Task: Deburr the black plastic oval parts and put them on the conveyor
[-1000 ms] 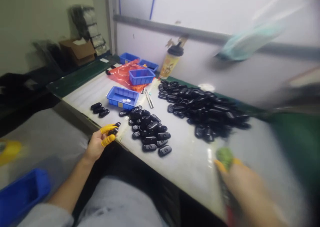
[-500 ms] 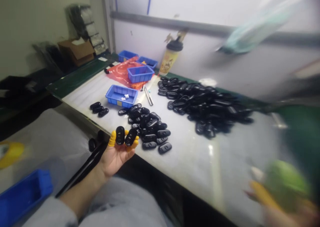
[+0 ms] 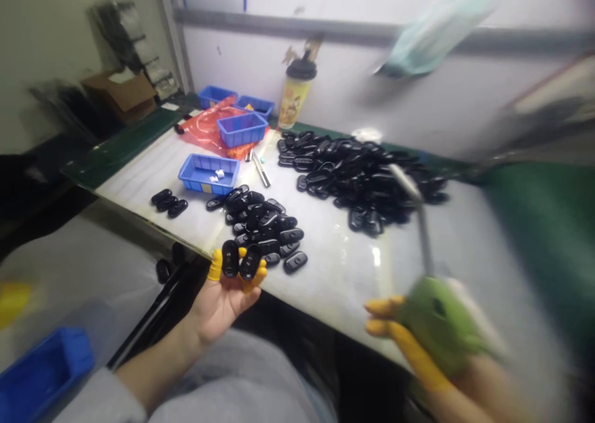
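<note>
L hand (image 3: 218,311) palm up, 2 black oval fobs (image 3: 230,258) held btwn yellow-cotted fingers (image 3: 214,267), spaced apart, prob. to show both, just front of black fob pile (image 3: 264,231) on bench (image 3: 339,280); R hand (image 3: 432,342), blurred, grips green-handled tool (image 3: 437,317) right of pile.

1. The left hand (image 3: 218,308) holds two black oval casings (image 3: 230,258) up on yellow finger cots (image 3: 214,266).
2. The right hand (image 3: 434,348) holds a blurred green-handled metal tool (image 3: 439,311).
3. Beyond the left hand, a heap of black casings (image 3: 264,231) lies on the counter (image 3: 334,274).
</note>
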Motion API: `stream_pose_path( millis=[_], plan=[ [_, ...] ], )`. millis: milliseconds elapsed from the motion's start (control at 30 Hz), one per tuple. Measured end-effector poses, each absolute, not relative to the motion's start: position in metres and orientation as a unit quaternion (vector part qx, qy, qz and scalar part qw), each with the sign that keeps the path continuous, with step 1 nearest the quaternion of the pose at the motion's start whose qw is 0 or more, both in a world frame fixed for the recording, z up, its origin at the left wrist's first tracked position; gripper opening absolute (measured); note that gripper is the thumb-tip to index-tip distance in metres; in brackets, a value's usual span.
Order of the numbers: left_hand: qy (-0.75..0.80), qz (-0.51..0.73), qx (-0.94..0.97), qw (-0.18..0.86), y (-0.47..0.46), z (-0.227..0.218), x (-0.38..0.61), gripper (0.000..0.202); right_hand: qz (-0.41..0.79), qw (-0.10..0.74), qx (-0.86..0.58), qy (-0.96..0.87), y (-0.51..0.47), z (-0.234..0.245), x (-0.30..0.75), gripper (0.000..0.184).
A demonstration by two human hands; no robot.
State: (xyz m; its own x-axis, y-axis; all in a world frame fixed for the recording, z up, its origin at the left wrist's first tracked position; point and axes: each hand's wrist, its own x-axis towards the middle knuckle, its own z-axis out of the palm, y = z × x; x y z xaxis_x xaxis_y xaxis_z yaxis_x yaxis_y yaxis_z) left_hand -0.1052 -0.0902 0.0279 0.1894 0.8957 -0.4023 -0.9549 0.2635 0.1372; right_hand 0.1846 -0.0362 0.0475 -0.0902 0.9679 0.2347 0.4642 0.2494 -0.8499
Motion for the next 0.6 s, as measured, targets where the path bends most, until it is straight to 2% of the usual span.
stream_pose_path(
  millis=[167, 267, 400, 600],
  plan=[
    [0.211, 0.539, 0.052, 0.814, -0.109, 0.022, -0.080, 0.042, 0.468, 0.320, -0.396, -0.722, -0.023, 0.069, 0.119, 0.023],
    [0.211, 0.521, 0.097, 0.821, -0.116, 0.020, -0.074, 0.045, 0.538, 0.290, -0.349, -0.711, -0.017, 0.069, 0.100, 0.016],
    [0.219, 0.503, 0.176, 0.817, -0.116, 0.024, -0.078, 0.040, 0.577, 0.267, -0.337, -0.694, -0.017, 0.064, 0.096, 0.016],
    [0.221, 0.474, 0.251, 0.815, -0.114, 0.027, -0.084, 0.032, 0.555, 0.239, -0.354, -0.714, -0.021, 0.061, 0.100, 0.019]
  ],
)
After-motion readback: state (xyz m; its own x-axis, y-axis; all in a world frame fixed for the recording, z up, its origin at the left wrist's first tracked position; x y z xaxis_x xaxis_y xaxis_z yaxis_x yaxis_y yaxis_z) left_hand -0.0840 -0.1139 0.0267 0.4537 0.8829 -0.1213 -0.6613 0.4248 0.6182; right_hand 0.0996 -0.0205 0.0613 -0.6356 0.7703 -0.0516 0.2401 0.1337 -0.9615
